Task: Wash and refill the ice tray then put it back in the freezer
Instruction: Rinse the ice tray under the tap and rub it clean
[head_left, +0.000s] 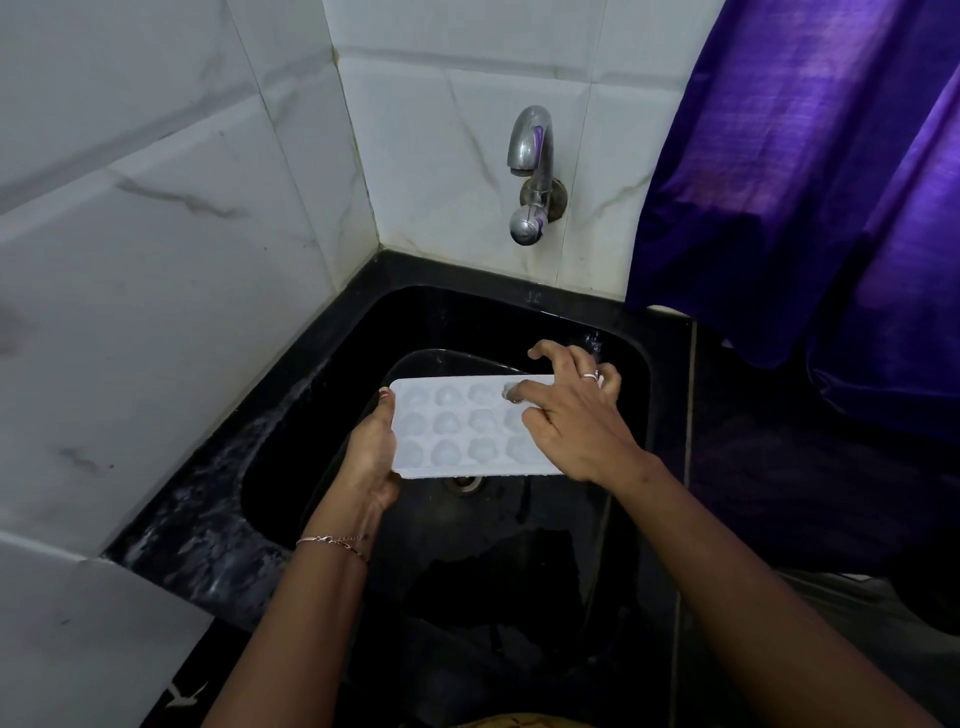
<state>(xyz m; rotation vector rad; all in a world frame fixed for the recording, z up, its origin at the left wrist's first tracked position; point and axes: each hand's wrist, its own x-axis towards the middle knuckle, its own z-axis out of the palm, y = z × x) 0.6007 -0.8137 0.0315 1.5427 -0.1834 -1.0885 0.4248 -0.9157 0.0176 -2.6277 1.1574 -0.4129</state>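
The black sink (613, 519) filled the corner in front of me, with the tap (530, 150) on the far wall above its far edge, no water showing from it. I held the ice tray (452, 428) over the middle of the sink, cups up and roughly level, its long side running left to right, well short of the spout. My left hand (371, 457) was closed on the tray's left end. My right hand (571, 410) lay over the right end, half open, one fingertip pressed into a far cup. To get water in, I judged the tray had to travel away from me, toward the tap.
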